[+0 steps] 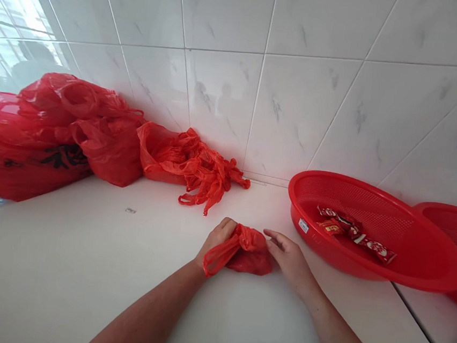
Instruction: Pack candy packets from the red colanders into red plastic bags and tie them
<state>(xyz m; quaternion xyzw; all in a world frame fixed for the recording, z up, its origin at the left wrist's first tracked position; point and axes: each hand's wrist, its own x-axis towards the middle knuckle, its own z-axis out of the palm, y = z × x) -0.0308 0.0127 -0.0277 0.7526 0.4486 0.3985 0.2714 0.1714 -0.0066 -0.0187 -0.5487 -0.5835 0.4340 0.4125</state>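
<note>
A small red plastic bag (pixel 251 252) sits low on the white tabletop between my hands, bulging with contents I cannot see. Its top is gathered and twisted, and one handle loop droops toward my left wrist. My left hand (pixel 218 240) is closed on the bag's left side, with the fingertips partly hidden behind it. At the other side, my right hand (pixel 289 261) has its fingers stretched out and apart, near or lightly touching the bag's right edge.
A large red colander (pixel 349 264) holds several wrapped packets (pixel 377 248) at the right; a second red colander (pixel 450 214) stands behind it. Loose red bags (pixel 208 169) lie near the tiled wall (pixel 219 95). Filled red bags (pixel 38 137) are piled at the left.
</note>
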